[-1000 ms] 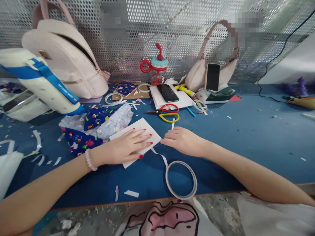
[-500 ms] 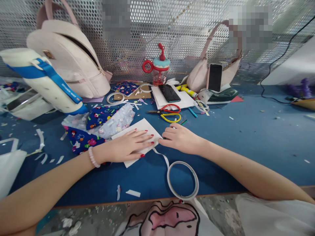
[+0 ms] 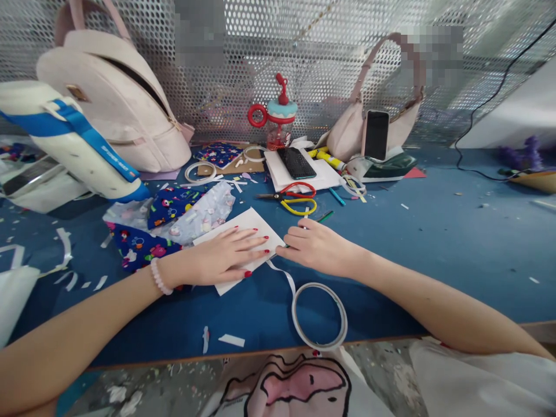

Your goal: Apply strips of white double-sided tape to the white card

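My left hand lies flat with its fingers spread on a folded white sheet of paper, pressing it to the table. At the paper's right corner my right hand is closed around a slim green pen-like tool; its exact kind is mostly hidden by the fingers. A narrow white strip runs from under that corner down to a roll of white double-sided tape, which lies near the table's front edge. Left of the paper, partly under my left forearm, is crumpled patterned fabric or wrapping.
Red-and-yellow-handled scissors lie beyond my right hand. Behind them are a black phone on white paper and a red-lidded cup. A white-blue bottle and a backpack stand left, a handbag right. Paper scraps are scattered about.
The view has shifted slightly. My right hand's tool tip appears a little farther along the paper's right edge, toward me. My left hand keeps its place on the paper.
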### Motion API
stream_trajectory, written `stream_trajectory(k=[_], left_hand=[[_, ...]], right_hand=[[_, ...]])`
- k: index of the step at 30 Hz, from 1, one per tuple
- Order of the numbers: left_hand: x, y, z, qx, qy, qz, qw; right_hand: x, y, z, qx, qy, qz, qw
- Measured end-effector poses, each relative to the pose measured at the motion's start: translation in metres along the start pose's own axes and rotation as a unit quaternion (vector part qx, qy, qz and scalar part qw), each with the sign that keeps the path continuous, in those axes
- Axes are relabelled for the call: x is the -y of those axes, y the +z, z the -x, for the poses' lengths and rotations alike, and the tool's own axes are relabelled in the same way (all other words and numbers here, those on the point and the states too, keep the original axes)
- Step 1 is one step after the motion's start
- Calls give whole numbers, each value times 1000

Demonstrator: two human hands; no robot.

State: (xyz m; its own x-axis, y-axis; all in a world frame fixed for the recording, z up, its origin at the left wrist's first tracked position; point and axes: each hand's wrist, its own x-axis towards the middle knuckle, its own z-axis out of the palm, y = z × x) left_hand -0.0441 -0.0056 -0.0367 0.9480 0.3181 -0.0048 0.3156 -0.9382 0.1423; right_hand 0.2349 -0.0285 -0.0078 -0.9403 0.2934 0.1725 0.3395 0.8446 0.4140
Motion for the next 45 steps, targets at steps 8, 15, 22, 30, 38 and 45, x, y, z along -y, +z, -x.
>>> stream_trajectory(k=[8, 15, 22, 30, 38, 45], left_hand=[[3, 3, 2, 19, -13, -2, 1000], [4, 3, 3, 34, -24, 9, 999], [3, 1, 2, 32, -19, 15, 999], [4, 1, 2, 25, -8, -7, 1000], [3, 2, 2, 17, -14, -12, 1000], [3, 2, 2, 22, -12, 1, 1000]], right_hand=[[-7, -2, -3, 37, 8, -25, 999], [-9, -3, 0, 59, 17, -43, 997], [-12, 6, 8, 8, 4, -33, 999], [-10, 9, 10, -12, 1, -38, 999], [-7, 10, 6, -2, 4, -26, 1000], [-5, 8, 4, -15, 4, -9, 1000]])
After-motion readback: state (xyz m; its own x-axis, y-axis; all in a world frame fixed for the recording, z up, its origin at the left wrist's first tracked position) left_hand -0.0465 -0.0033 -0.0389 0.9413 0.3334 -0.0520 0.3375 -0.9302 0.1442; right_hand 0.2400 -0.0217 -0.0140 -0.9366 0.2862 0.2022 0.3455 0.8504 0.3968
